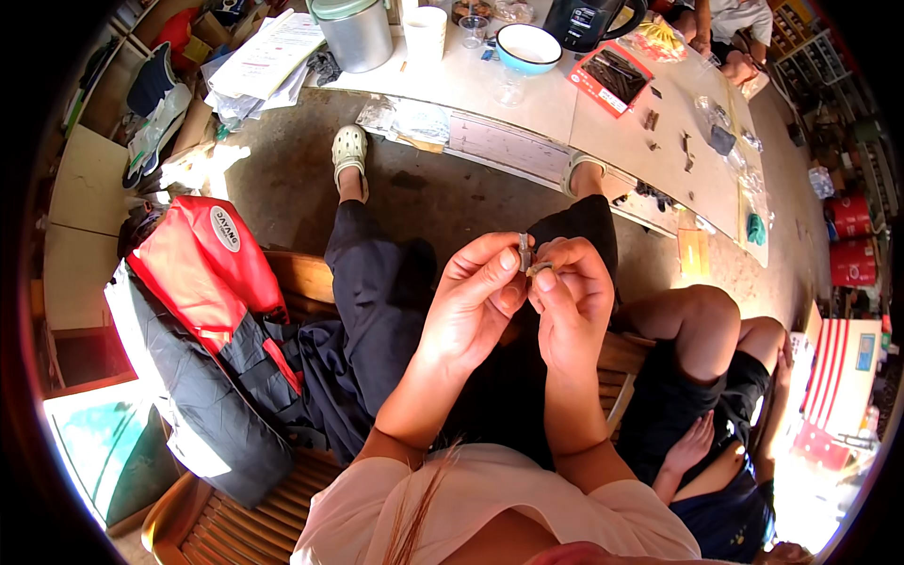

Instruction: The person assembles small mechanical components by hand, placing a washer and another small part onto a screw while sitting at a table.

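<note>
Table (452,97) holds bowl (527,66) and box (592,92) beyond right hand (573,306).

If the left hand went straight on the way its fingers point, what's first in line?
Beyond the metal part at its fingers, probably the right hand, close by; depth leaves it unclear whether they touch.

A lidded gray canister (363,45) stands on the desk (452,91) at 11 o'clock beside a white cup (426,38) near 12, with a blue-and-white bowl (528,49) and a black kettle (573,26) toward 1. Papers (271,58) lie stacked between 10 and 11. A red-and-black jacket (193,273) drapes at 9, red containers (852,266) sit at 3, and a person in dark shorts (683,391) sits at 4.
</note>
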`<state>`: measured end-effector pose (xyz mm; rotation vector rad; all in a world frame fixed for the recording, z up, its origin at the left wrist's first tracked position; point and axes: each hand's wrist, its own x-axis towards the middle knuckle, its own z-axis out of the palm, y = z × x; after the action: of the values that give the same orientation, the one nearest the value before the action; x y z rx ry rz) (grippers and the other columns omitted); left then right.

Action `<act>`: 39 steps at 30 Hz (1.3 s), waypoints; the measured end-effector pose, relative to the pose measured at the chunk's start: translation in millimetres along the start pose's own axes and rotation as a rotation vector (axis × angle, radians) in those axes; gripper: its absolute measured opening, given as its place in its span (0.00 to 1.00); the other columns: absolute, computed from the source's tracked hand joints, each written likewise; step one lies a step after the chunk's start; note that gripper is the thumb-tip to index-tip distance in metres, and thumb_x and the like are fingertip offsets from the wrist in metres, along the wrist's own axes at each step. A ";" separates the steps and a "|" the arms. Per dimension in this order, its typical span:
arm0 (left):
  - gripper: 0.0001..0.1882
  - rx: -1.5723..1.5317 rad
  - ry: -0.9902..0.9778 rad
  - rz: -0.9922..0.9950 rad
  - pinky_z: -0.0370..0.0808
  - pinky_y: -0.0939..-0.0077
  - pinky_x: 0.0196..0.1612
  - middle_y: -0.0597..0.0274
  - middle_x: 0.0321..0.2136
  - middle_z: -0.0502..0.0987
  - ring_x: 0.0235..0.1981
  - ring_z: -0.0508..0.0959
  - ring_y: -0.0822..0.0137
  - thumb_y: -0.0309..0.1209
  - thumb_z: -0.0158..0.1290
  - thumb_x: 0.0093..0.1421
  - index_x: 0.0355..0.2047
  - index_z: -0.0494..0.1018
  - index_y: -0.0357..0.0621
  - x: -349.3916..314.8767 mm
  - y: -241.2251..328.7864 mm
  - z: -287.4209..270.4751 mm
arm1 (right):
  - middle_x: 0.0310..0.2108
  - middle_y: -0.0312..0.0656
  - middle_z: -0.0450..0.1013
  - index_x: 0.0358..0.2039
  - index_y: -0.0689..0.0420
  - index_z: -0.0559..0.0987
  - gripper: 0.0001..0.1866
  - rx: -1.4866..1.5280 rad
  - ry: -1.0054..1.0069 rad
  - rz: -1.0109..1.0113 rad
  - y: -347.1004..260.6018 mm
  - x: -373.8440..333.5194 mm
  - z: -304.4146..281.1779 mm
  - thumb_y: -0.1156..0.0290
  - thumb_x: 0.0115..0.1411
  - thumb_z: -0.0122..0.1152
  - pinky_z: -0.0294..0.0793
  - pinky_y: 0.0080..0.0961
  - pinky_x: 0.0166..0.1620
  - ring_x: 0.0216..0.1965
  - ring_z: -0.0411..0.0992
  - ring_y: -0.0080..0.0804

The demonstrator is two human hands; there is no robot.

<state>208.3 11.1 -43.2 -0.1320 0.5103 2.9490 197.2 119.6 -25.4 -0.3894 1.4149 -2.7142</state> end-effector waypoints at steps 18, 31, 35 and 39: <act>0.07 0.149 0.053 0.128 0.62 0.88 0.21 0.65 0.25 0.75 0.19 0.66 0.80 0.24 0.54 0.56 0.36 0.75 0.37 -0.1 -2.4 6.4 | 0.31 0.35 0.65 0.32 0.61 0.69 0.08 -0.170 0.061 -0.082 5.0 -0.9 -2.8 0.83 0.53 0.57 0.65 0.12 0.33 0.30 0.64 0.16; 0.07 0.131 0.002 0.182 0.56 0.89 0.19 0.65 0.26 0.73 0.16 0.60 0.81 0.21 0.52 0.56 0.36 0.75 0.37 0.1 -8.4 -0.5 | 0.30 0.36 0.64 0.29 0.59 0.68 0.09 -0.239 0.062 -0.165 14.3 -2.9 -2.3 0.86 0.53 0.56 0.62 0.12 0.34 0.30 0.61 0.16; 0.07 0.077 -0.022 0.110 0.56 0.89 0.18 0.66 0.26 0.73 0.16 0.60 0.82 0.22 0.52 0.56 0.36 0.75 0.37 -0.3 -10.6 -1.2 | 0.29 0.36 0.64 0.28 0.59 0.67 0.08 -0.182 0.112 -0.139 10.7 -3.4 2.0 0.84 0.53 0.56 0.61 0.11 0.34 0.29 0.61 0.16; 0.07 0.012 -0.029 0.104 0.56 0.89 0.18 0.65 0.25 0.74 0.16 0.60 0.82 0.22 0.52 0.57 0.36 0.75 0.37 -0.2 -6.0 -7.7 | 0.29 0.36 0.64 0.28 0.59 0.66 0.08 -0.215 0.089 -0.139 13.1 -2.3 4.4 0.84 0.54 0.55 0.61 0.12 0.33 0.29 0.61 0.16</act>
<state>209.9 14.1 -52.4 -0.0628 0.5461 3.0432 199.7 108.9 -34.1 -0.3972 1.7754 -2.7238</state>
